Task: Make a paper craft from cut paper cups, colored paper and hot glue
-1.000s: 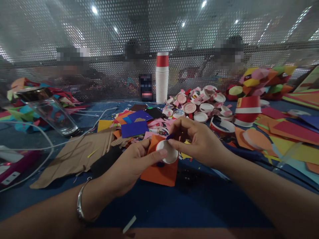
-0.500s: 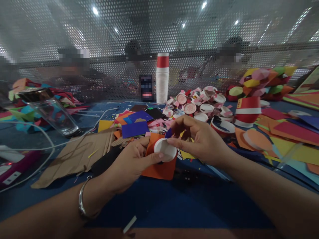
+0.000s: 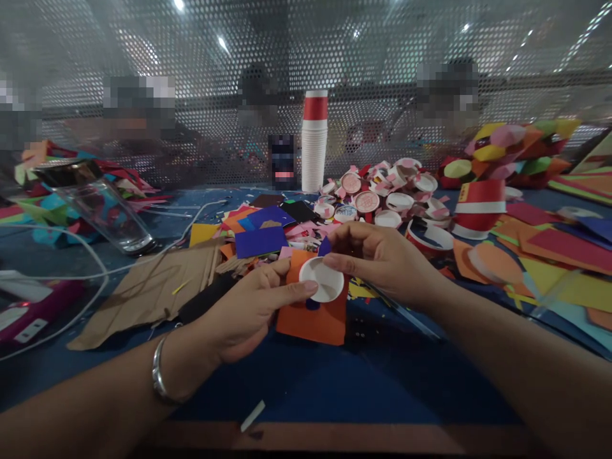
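Observation:
My left hand (image 3: 253, 296) is closed on a white round paper cup base (image 3: 329, 284), its thumb pressed on the inside and its fingers behind. Behind the cup base lies a sheet of orange paper (image 3: 310, 326), which hangs down below it. My right hand (image 3: 387, 261) is pinched at the upper right rim of the same cup base. A small dark blue scrap of paper (image 3: 324, 246) sticks up beside my right fingertips. Whether the right fingers grip that scrap or only touch it is hidden.
Coloured paper (image 3: 261, 242) and brown cardboard (image 3: 143, 296) lie on the blue table. Behind stand a tall stack of paper cups (image 3: 314, 146) and a pile of cut cup bottoms (image 3: 368, 201). A tilted glass bottle (image 3: 112, 213) and a cable (image 3: 162, 258) are at left, a red cup (image 3: 479, 210) at right.
The cup base has turned to face me more squarely, and the orange paper behind it shows more upright. Both hands keep their grip; the camera view has shifted slightly.

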{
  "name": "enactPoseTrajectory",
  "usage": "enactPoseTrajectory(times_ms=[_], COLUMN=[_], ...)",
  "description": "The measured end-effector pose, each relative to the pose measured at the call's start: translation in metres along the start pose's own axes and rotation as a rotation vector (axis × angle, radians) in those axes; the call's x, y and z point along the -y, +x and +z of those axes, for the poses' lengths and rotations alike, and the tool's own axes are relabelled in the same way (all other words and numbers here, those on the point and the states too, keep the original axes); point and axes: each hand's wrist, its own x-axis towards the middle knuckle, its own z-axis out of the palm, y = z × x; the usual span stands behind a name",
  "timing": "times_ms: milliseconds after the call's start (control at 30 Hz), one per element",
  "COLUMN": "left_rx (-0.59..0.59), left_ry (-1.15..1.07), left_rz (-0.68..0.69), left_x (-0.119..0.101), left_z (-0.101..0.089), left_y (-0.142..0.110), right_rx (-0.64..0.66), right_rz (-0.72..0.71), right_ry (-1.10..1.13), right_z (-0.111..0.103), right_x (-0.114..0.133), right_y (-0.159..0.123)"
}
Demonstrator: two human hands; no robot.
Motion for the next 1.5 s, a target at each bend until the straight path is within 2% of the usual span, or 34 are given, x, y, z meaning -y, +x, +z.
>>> enactPoseTrajectory(times_ms=[200, 367, 500, 700, 1033, 1233, 1500], left_rx=[-0.144, -0.176, -0.171, -0.14, -0.121, -0.112, -0.091], left_ry=[-0.12, -0.181, -0.212, -0.193, -0.02, 0.049, 0.023], left_rz=[-0.119, -0.136, -0.147, -0.091, -0.081, -0.031, -0.089], left_x=[-0.001, -0.001, -0.001, 0.0012, 0.0042, 0.0042, 0.0037], left_z=[0.0, 0.0003, 0.0019, 0.001, -0.0015, -0.0023, -0.0028], left_y=[0.0013, 0.0017, 0.0016, 0.0039, 0.0025, 0.0041, 0.0051], right_rx=[-0.009, -0.004, -0.006, -0.013, -0.003, -0.014, 0.026], right_rz=[0.015, 0.022, 0.051, 0.095, 0.149, 0.147, 0.164], right_ry=[-0.047, -0.04, 0.013, 0.098, 0.115, 0.046, -0.004], right_z=[-0.0006, -0.0001, 0.0016, 0.0054, 0.0065, 0.0054, 0.0015], right_x=[-0.0043, -0.0027, -0.0025, -0.0061, -0.0106, -0.0086, -0.0085], right_y=[0.0029, 0.003, 0.0032, 0.0027, 0.0038, 0.0031, 0.0036])
